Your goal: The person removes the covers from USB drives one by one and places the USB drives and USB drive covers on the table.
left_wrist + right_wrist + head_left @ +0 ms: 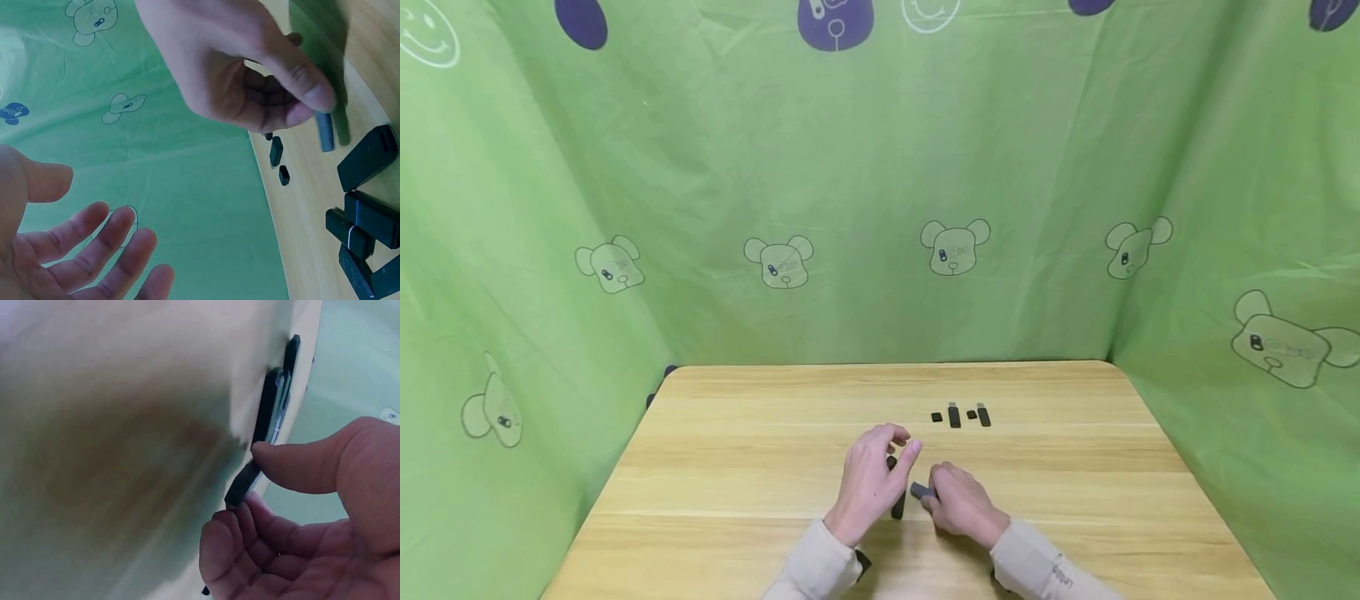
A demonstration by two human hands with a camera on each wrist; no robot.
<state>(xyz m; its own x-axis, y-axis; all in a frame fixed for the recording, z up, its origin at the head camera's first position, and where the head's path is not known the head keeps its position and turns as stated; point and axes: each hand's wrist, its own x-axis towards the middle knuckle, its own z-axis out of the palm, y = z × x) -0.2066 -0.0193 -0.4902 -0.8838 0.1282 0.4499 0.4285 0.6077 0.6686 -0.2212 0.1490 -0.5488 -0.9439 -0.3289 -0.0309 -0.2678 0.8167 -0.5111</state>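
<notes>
My right hand [961, 504] pinches a dark grey USB stick [919, 491] between thumb and fingers, close over the table. In the left wrist view the stick's bluish-grey end [325, 132] sticks out past the thumb. To its left, my left hand [868, 479] holds nothing, with its fingers [119, 234] spread and slightly bent. Beneath that hand lie several black USB sticks [375, 219] in a loose heap, partly hidden by it in the head view.
Farther back on the wooden table [737, 450] lie two black USB sticks, a left one [954, 415] and a right one [983, 415], with metal plugs bare. Beside each is a small black cap [936, 417]. Green printed cloth [865, 308] surrounds the table.
</notes>
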